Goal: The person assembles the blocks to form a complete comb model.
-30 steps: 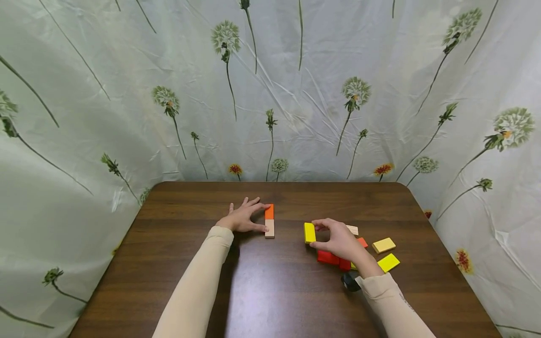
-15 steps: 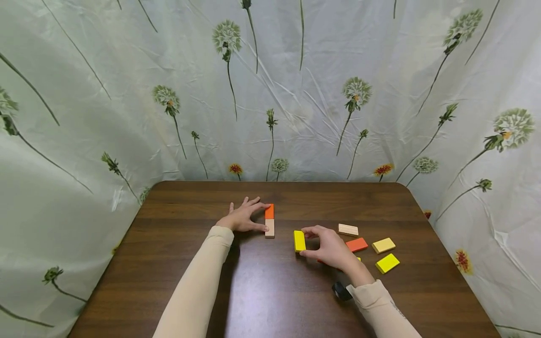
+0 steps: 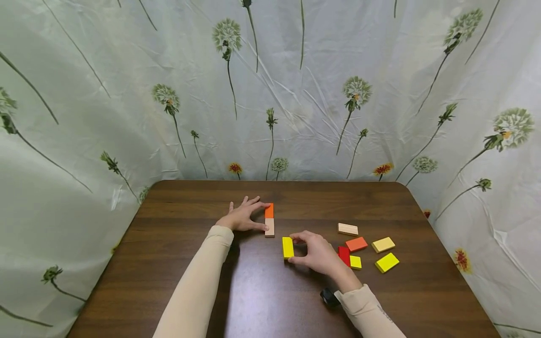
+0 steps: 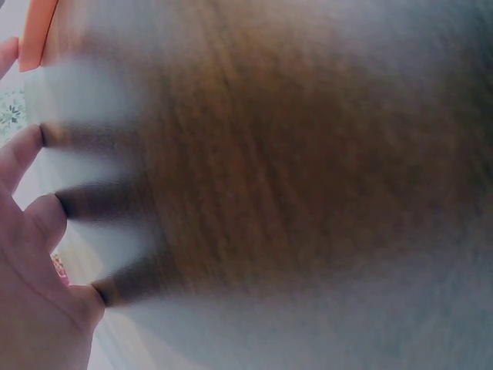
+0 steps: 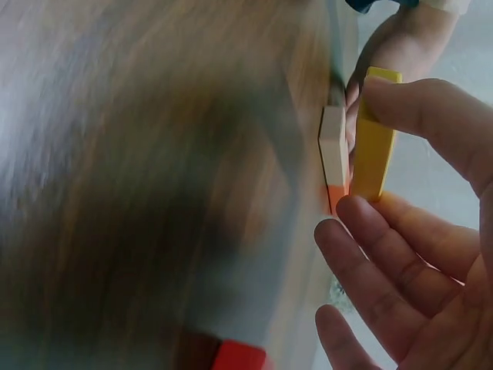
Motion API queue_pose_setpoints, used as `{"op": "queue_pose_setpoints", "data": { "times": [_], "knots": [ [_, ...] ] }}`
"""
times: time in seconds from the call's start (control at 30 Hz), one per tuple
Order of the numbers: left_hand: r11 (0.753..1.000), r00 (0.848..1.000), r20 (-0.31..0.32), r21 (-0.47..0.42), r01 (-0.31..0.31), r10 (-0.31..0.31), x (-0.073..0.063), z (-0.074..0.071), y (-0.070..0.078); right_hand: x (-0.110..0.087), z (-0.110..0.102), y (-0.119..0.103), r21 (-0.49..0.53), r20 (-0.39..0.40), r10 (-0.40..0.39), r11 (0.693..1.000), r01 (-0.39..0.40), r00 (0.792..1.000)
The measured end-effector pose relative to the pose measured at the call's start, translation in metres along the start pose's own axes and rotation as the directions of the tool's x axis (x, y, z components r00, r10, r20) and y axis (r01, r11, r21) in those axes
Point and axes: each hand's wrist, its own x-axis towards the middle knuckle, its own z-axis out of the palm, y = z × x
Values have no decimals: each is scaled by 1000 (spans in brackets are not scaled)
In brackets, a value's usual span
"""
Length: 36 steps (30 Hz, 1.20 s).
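My right hand (image 3: pixel 318 254) pinches a yellow wooden block (image 3: pixel 288 248) by its two ends, between thumb and fingers. In the right wrist view the same yellow block (image 5: pixel 374 158) stands lengthwise between thumb and fingertips, and looks raised off the table. To its left, my left hand (image 3: pixel 242 218) spreads its fingers on the table. Its index finger touches an orange block (image 3: pixel 270 212) and its thumb a plain wooden block (image 3: pixel 270 231). Those two blocks lie end to end in a line. The left wrist view shows only a corner of the orange block (image 4: pixel 35 38).
Right of my right hand lie loose blocks: a grooved plain one (image 3: pixel 348 229), an orange-red one (image 3: pixel 356 244), a red one (image 3: pixel 344 256), a small-looking yellow one (image 3: pixel 355 262), a pale yellow one (image 3: pixel 383 245) and a bright yellow one (image 3: pixel 387 263). A floral curtain (image 3: pixel 313 117) hangs behind the table.
My right hand has carried the yellow block leftward and a little nearer to me, uncovering several loose blocks. The left hand and its two blocks stay where they were.
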Motion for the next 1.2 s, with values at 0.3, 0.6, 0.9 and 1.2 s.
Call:
{"op": "queue_pose_setpoints", "data": {
  "times": [0.3, 0.6, 0.9, 1.2],
  "knots": [
    [1000, 1000, 9, -10, 18, -18, 6, 4, -6, 3, 9, -9, -24, -6, -30, 999, 30, 1000],
    [1000, 1000, 3, -5, 6, -6, -1, 0, 1, 6, 17, -12, -52, 2, -57, 997, 57, 998],
    [1000, 1000, 3, -20, 6, -6, 2, 2, -4, 12, 23, -15, -78, -9, -77, 994, 76, 997],
    [1000, 1000, 20, -18, 17, -17, 4, 3, -4, 17, 30, -16, -106, -20, -92, 990, 89, 996]
  ]
}}
